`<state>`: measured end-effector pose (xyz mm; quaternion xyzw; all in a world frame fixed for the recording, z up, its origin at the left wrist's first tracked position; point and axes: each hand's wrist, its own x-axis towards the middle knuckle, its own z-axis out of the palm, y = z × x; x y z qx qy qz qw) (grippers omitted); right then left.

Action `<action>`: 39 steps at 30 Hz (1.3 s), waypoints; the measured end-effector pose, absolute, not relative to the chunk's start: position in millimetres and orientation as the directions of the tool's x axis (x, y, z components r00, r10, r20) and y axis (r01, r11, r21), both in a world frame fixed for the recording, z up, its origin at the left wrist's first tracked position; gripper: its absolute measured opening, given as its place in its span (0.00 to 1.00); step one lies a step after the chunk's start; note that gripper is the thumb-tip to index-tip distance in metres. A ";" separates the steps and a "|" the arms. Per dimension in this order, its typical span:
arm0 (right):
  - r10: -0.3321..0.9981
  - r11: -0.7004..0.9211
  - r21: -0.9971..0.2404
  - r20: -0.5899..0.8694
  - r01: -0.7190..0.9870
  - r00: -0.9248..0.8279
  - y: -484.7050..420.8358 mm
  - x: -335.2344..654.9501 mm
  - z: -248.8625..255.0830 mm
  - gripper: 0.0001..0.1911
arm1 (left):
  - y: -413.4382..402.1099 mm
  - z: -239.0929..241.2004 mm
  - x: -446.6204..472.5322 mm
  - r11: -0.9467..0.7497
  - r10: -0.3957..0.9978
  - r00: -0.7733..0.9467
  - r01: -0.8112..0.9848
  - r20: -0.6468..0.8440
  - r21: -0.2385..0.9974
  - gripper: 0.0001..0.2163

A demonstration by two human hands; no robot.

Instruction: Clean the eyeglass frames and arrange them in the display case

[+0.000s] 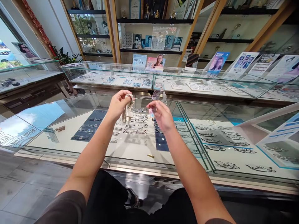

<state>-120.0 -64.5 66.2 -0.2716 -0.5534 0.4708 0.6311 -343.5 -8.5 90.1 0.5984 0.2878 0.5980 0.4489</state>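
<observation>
My left hand (pixel 120 104) is closed on a crumpled cream-coloured cloth (pixel 127 112), which hangs down from the fingers. A short way to the right, my right hand (pixel 161 114) pinches a pair of thin-rimmed glasses (pixel 158 92) with clear lenses. The glasses are raised above the counter, and part of the frame is hidden behind the fingers. Cloth and glasses are apart. Beneath both hands is a glass display case (pixel 137 149) with rows of eyeglasses (pixel 136 131) inside.
Dark blue display mats (pixel 87 126) lie in the case. Another glass counter (pixel 112 76) runs behind, topped with a pink leaflet stand (pixel 156 61) and several tilted posters (pixel 218 62). A white sign board (pixel 280 130) stands at the right. Shelves (pixel 154 21) line the back wall.
</observation>
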 end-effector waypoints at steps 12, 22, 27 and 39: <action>0.795 0.578 -0.774 0.606 -0.256 -0.036 -74.0 -122.7 69.2 0.15 | -37.8 85.8 -313.5 -0.609 0.788 0.110 -0.001 0.606 0.793 0.26; 0.841 0.513 -0.834 0.536 -0.203 -0.075 -67.2 -129.4 59.8 0.18 | -46.1 84.4 -303.6 -0.610 0.770 0.212 -0.033 0.602 0.791 0.26; 0.855 0.501 -0.841 0.518 -0.205 -0.034 -63.0 -124.7 58.9 0.18 | -41.1 83.8 -308.7 -0.592 0.784 0.216 -0.024 0.582 0.805 0.25; 0.850 0.521 -0.846 0.526 -0.115 -0.022 -61.2 -119.9 59.2 0.22 | -30.4 80.2 -311.9 -0.365 0.853 0.342 -0.151 0.395 0.918 0.28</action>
